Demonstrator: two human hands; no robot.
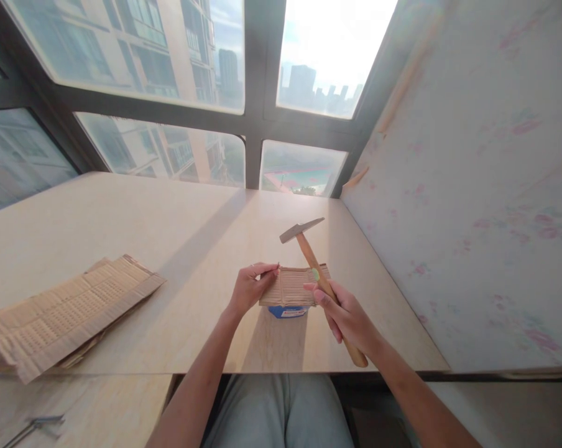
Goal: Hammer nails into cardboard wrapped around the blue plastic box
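My right hand point(344, 311) is wrapped round the wooden handle of a hammer point(309, 252), its metal head raised above the tabletop and pointing toward the window. A small piece of corrugated cardboard point(293, 286) lies on top of a blue package with a white label point(288, 312). At the cardboard's far left corner, my left hand point(253, 287) pinches a thin dark nail point(278, 266) between thumb and forefinger, its tip hidden by the fingers. Part of the cardboard's right side is covered by the hammer and my right hand.
A stack of larger cardboard sheets point(80, 311) rests on the left of the pale tabletop point(192, 230). A metal tool point(36, 424) lies at the bottom left. Dark-framed windows point(253, 118) stand behind, and a flowered wall point(472, 205) borders the right side.
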